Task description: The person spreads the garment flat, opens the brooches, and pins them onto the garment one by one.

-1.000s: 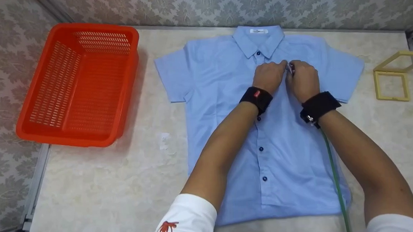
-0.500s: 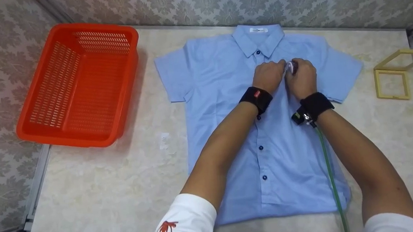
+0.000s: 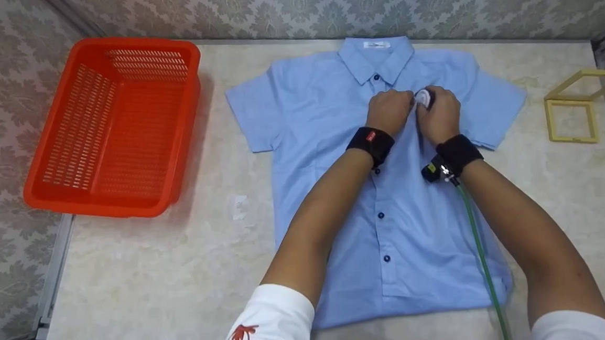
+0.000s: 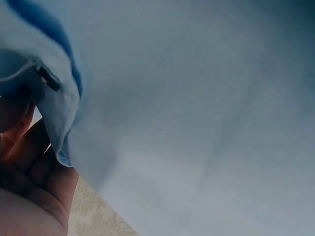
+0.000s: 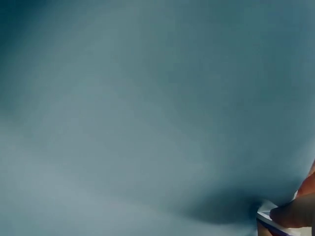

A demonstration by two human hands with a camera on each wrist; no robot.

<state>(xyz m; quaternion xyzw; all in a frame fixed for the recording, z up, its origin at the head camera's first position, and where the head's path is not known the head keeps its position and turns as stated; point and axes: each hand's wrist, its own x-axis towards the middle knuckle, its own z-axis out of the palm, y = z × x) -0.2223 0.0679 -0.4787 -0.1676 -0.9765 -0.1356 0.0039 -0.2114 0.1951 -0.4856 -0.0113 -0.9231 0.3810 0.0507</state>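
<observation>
A light blue short-sleeved shirt (image 3: 329,95) with dark buttons lies flat, collar away from me. Over its chest, my left hand (image 3: 389,111) grips the shirt fabric. The left wrist view shows the left hand's fingers (image 4: 37,162) at a folded edge of cloth, beside a small dark piece (image 4: 47,77) with a pale thread-like line. Just right of it, my right hand (image 3: 440,114) holds a small round badge (image 3: 423,98), white-faced with a dark edge. In the right wrist view, a thumb and fingers pinch the purple-edged badge (image 5: 268,216) close against the cloth.
An orange-red plastic basket (image 3: 137,127) stands at the table's left. On the right is a hinged yellow frame (image 3: 574,139), standing open. Small white scraps (image 3: 239,207) lie left of the shirt. A green cable (image 3: 482,253) runs from my right wristband across the shirt.
The right hand has turned, so the badge's round face shows more now. Its wrist camera has swung inward to the left. The left hand has shifted very slightly left.
</observation>
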